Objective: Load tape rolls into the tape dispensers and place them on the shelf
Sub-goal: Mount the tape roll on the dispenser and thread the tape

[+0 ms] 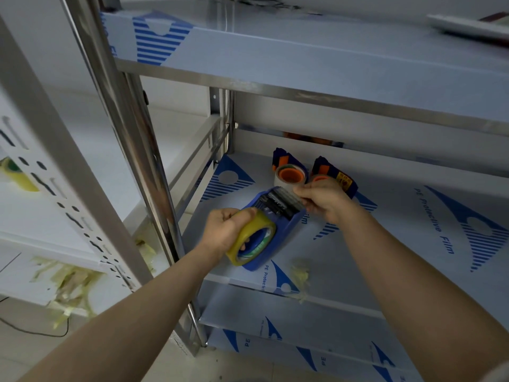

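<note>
A blue tape dispenser [278, 216] is held over the middle shelf [385, 244] of a steel rack. A yellowish tape roll [249, 241] sits at its near end, and my left hand [224, 230] grips that roll with fingers inside its core. My right hand [325, 202] pinches the dispenser's far end by the metal cutter. Behind, two more blue dispensers stand on the shelf: one [289, 172] loaded with a clear roll on an orange hub, the other [334, 175] partly hidden by my right hand.
An upper shelf [303, 67] overhangs the work area and a lower shelf [303, 312] lies below. A steel upright post [143, 150] stands left of my hands. Crumpled tape scraps [300, 274] lie on the middle shelf's front edge. A white perforated rack [55, 188] with another tape roll [16, 175] stands left.
</note>
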The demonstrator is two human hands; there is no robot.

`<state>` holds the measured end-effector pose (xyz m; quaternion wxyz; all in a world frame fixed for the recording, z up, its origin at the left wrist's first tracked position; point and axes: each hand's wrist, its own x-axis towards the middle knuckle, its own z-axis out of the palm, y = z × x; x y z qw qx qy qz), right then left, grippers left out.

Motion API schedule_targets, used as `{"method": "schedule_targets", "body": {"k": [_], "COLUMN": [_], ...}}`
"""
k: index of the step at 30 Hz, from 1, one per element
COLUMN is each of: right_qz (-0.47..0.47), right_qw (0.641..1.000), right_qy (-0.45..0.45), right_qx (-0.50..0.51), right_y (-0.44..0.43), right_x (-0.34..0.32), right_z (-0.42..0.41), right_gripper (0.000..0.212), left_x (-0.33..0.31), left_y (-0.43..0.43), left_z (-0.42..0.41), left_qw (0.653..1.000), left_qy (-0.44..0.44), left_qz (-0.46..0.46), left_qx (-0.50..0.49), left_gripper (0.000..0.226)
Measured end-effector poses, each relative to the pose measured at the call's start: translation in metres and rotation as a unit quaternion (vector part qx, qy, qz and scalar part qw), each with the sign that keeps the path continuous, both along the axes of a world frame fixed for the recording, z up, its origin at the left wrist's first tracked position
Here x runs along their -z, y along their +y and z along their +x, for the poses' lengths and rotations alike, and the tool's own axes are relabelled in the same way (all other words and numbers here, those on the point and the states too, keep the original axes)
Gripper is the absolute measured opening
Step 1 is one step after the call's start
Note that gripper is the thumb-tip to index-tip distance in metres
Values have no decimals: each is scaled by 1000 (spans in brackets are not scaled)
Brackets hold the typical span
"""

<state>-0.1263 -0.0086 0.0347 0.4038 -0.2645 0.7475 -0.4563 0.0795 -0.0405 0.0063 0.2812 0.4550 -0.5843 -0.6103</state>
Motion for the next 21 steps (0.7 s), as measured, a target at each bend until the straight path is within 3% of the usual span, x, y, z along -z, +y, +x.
{"method": "schedule_targets", "body": {"k": [3, 7, 10, 13, 17, 21], "right_qz": [22, 15, 0, 8, -35, -138], "right_qw": [993, 949, 928, 927, 977, 986], "right_qy": [-120, -315, -373, -372, -203, -91], "right_qx": [7, 18, 12, 49, 55, 26], "right_y": [4, 8, 6, 6, 5, 8], "right_x": [10, 21, 28, 41, 37, -3], "right_z": [7, 22, 24, 27, 18, 13], "right_gripper": [7, 16, 23, 23, 20, 21], "left_x": [1, 4, 6, 5, -1, 3], "left_y": [-1, -2, -1, 0, 0, 0], "left_z": [0, 0, 1, 2, -1, -1], "left_qw": [1000, 1000, 1000, 999, 998, 997], "left_qy": [4, 7, 0, 11, 16, 4], "left_qz": [-11, -17, -19, -23, -53, -68], "left_qx": [-9, -18, -24, -32, -26, -36], "left_gripper": [25, 24, 23, 25, 27, 28]}}
